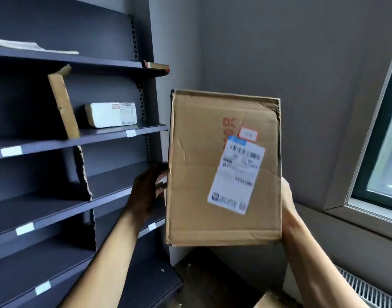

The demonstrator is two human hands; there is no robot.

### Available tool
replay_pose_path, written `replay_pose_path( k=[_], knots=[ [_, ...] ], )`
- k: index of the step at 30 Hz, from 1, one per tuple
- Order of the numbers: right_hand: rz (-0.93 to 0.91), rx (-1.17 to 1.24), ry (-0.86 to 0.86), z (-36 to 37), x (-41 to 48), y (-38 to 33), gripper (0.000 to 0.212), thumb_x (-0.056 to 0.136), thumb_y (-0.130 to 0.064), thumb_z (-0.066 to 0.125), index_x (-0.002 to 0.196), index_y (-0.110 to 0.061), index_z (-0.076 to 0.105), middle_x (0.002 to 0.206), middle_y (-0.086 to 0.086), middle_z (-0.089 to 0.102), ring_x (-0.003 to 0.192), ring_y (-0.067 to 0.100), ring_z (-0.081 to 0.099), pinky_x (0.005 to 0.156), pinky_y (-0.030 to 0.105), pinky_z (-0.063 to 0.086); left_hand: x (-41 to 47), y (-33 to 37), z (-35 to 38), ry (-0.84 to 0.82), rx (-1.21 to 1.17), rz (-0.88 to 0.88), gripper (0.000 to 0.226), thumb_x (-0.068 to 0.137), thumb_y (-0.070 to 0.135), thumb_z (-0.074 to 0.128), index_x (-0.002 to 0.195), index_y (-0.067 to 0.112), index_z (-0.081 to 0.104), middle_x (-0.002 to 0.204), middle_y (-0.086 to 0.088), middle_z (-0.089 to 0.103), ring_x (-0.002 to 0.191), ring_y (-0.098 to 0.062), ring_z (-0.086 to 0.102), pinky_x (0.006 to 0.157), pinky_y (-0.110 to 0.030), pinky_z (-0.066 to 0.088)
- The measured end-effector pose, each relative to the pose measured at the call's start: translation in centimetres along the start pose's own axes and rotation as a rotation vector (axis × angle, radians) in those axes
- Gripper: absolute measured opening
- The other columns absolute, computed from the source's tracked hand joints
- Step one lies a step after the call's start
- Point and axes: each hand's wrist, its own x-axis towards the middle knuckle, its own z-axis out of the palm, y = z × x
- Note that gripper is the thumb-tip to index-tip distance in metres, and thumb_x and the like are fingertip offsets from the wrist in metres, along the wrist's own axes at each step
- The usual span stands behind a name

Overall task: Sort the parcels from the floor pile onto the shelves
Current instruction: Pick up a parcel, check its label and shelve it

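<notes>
- Two hands hold the box [224, 170] upright in the air between them, not yet on the shelves [57, 141] beyond the left hand [146, 187].
- Left hand grips the left edge with curled fingers. The right hand [287, 201] touches the right side with its fingers hidden, so I cannot tell its grip.
- Box may slip down, because the hold is on the sides only and the cardboard is smooth.
- Torn top corner may catch on a shelf edge.
- Box is brown, creased, rectangular cardboard with a white label [237, 176]; shelves are flat, dark, probably metal.

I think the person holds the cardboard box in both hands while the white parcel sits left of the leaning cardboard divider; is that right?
Not quite: in the head view the white parcel sits right of the leaning cardboard divider. The left hand and right hand do hold the cardboard box.
</notes>
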Motion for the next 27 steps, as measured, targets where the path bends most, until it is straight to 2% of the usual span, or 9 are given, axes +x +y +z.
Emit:
replay_pose_path(
  k=[1, 3, 7, 9, 13, 17, 21, 24, 27],
  knots=[
    [-0.015, 0.009, -0.016, 0.2, -0.2, 0.2, 0.033, 0.104, -0.033, 0.057, 0.076, -0.022, 0.072, 0.07, -0.006, 0.075, 0.068, 0.017, 0.07, 0.065, 0.034, 0.058, -0.1, 0.2, 0.2, 0.007, -0.095, -0.046, 0.025, 0.106, 0.016, 0.053, 0.09, 0.014, 0.071, 0.081, 0.003, 0.075, 0.082, -0.008, 0.068, 0.063, -0.021, 0.052],
    [-0.049, 0.002, -0.031, 0.3, -0.3, 0.6, 0.023, 0.092, -0.037, 0.063, 0.079, -0.023, 0.076, 0.084, 0.001, 0.078, 0.086, 0.022, 0.074, 0.078, 0.044, 0.062, -0.4, 0.5, 0.3, 0.041, -0.169, -0.063, 0.041, 0.108, 0.014, 0.049, 0.071, 0.018, 0.069, 0.059, 0.008, 0.068, 0.059, -0.004, 0.063, 0.053, -0.02, 0.047],
    [0.016, 0.005, -0.027, 0.2, -0.5, 1.5, 0.029, 0.106, -0.023, 0.05, 0.081, -0.023, 0.065, 0.078, -0.002, 0.066, 0.079, 0.02, 0.055, 0.073, 0.034, 0.054, -1.5, 0.4, 0.7, 0.007, -0.118, -0.102, 0.072, 0.106, 0.011, 0.047, 0.036, 0.025, 0.053, 0.042, 0.01, 0.046, 0.041, -0.009, 0.042, 0.051, -0.026, 0.037],
    [0.013, -0.06, -0.02, 0.5, -1.2, 1.3, 0.035, 0.105, -0.023, 0.052, 0.071, -0.023, 0.061, 0.072, 0.001, 0.056, 0.07, 0.02, 0.048, 0.067, 0.033, 0.047, -1.1, -0.2, 0.7, 0.026, -0.176, -0.123, 0.068, 0.106, 0.013, 0.047, 0.039, 0.024, 0.052, 0.047, 0.006, 0.048, 0.042, -0.01, 0.044, 0.048, -0.021, 0.043],
    [0.032, -0.067, -0.052, 0.9, -1.8, 0.9, 0.04, 0.099, -0.023, 0.058, 0.06, -0.024, 0.062, 0.06, -0.007, 0.056, 0.062, 0.014, 0.048, 0.062, 0.028, 0.044, -1.4, -0.2, 0.8, 0.02, -0.173, -0.138, 0.044, 0.094, 0.03, 0.057, 0.052, 0.024, 0.047, 0.057, 0.002, 0.045, 0.05, -0.014, 0.043, 0.062, -0.029, 0.039],
    [0.042, -0.146, -0.065, 0.3, -1.3, 1.0, 0.047, 0.106, -0.025, 0.052, 0.064, -0.029, 0.073, 0.058, -0.012, 0.065, 0.068, 0.017, 0.055, 0.075, 0.036, 0.047, -1.1, -0.1, 0.8, 0.003, -0.026, -0.138, 0.049, 0.109, 0.005, 0.035, 0.06, 0.014, 0.039, 0.037, 0.012, 0.04, 0.033, -0.003, 0.036, 0.043, -0.018, 0.034],
    [-0.004, -0.205, -0.032, -0.1, -1.4, 0.8, 0.039, 0.107, -0.027, 0.052, 0.077, -0.024, 0.077, 0.071, -0.006, 0.075, 0.08, 0.021, 0.063, 0.077, 0.039, 0.053, -0.4, -0.4, 0.0, 0.02, 0.091, -0.226, 0.043, 0.109, 0.002, 0.035, 0.069, 0.015, 0.041, 0.059, -0.014, 0.059, 0.056, -0.013, 0.044, 0.052, -0.026, 0.039],
    [-0.005, -0.226, -0.046, 0.1, -1.7, -0.1, 0.034, 0.105, -0.015, 0.052, 0.074, -0.015, 0.068, 0.063, -0.004, 0.07, 0.067, 0.017, 0.061, 0.055, 0.027, 0.053, -0.3, -0.1, 0.3, -0.003, 0.105, -0.291, 0.045, 0.11, 0.007, 0.035, 0.066, 0.013, 0.041, 0.039, 0.001, 0.049, 0.052, -0.018, 0.046, 0.042, -0.018, 0.04],
    [0.001, -0.277, -0.05, 0.7, -1.9, -0.6, 0.027, 0.104, -0.017, 0.053, 0.081, -0.012, 0.066, 0.063, -0.005, 0.071, 0.063, 0.013, 0.063, 0.056, 0.027, 0.054, -0.2, -0.7, 0.2, -0.05, 0.102, -0.283, 0.043, 0.11, 0.013, 0.04, 0.068, 0.014, 0.048, 0.04, 0.006, 0.055, 0.056, -0.02, 0.049, 0.057, -0.029, 0.041]
  ],
)
